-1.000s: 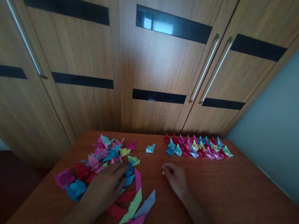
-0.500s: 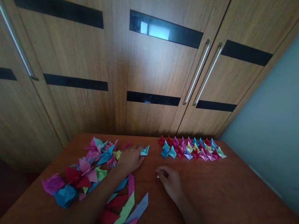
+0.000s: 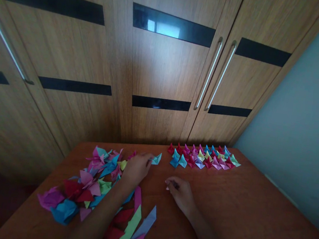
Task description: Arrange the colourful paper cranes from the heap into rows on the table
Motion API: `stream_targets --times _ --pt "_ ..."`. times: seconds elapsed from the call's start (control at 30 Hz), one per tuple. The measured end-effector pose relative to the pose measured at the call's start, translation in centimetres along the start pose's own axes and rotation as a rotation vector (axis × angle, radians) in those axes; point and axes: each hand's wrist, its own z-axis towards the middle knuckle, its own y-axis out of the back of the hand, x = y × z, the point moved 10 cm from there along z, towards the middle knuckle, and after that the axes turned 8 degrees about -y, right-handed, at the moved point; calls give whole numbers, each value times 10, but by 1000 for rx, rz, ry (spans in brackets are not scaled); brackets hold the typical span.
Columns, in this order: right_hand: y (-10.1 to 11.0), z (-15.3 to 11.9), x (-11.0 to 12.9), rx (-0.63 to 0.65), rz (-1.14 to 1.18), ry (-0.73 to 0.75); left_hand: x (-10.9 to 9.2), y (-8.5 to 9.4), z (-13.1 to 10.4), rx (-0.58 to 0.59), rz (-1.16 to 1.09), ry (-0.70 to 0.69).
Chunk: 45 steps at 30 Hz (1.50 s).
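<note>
On the table, my left hand (image 3: 137, 168) reaches over the back right of a heap of folded papers. Its thumb and fingers pinch the left end of a small teal origami boat (image 3: 157, 159). To the right, my right hand (image 3: 180, 193) rests on the table with its fingers curled together. Whether anything sits inside those fingers cannot be made out. Beyond it, small origami boats (image 3: 200, 164) in red, pink, blue, yellow and lilac stand in close rows. The heap of folded papers (image 3: 89, 182) lies left of my left forearm, partly hidden by it.
Folded paper strips (image 3: 133, 226) in green, lilac, pink and red lie at the front, right of my left forearm. The brown table (image 3: 241, 212) meets a wooden wardrobe (image 3: 158, 127) at the back. A pale wall (image 3: 298, 134) stands at the right.
My left fingers have closed around the end of the teal boat, where they lay lower and flatter beside it before. My right hand keeps its place. The view has shifted slightly.
</note>
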Motion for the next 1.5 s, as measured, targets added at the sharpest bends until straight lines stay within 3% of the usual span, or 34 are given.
stream_targets --times 0.1,0.17,0.23,0.4,0.6,0.8,0.87,0.93,1.03,1.13,1.2,1.23,1.33,1.43,1.5 --pt "1 -2 1 3 23 -4 -13 20 -25 -79 -69 -55" --pt "2 -5 5 4 42 5 -23 36 -47 -213 -196 -129" --pt "1 -10 12 25 54 38 -28 41 -68 -263 -259 -188" --pt "-9 -30 35 107 -43 143 -24 28 -100 -236 -238 -233" --pt "-20 -45 57 87 -232 333 -26 10 -104 -165 -224 -279" --pt "-9 -42 60 -4 -284 394 -26 19 -109 -244 -241 -286" --pt "12 -38 56 -119 -289 387 -24 22 -112 -280 -236 -281" --pt "50 -34 46 -301 -290 352 -24 23 -114 -295 -236 -275" --pt "128 -35 19 -639 -291 245 -27 20 -114 -263 -251 -269" --pt "214 -46 -23 -956 -284 76 -32 19 -114 -222 -271 -266" --pt "263 -53 -54 -1076 -351 -47 -34 20 -114 -206 -285 -269" --pt "283 -55 -68 -1100 -413 -101 -35 20 -114 -199 -290 -272" --pt "323 -50 -115 -999 -640 -295 -38 22 -116 -209 -294 -284" --pt "344 -50 -158 -882 -820 -531 -39 23 -116 -209 -292 -285" --pt "348 -48 -174 -821 -877 -609 -39 23 -115 -203 -287 -282"
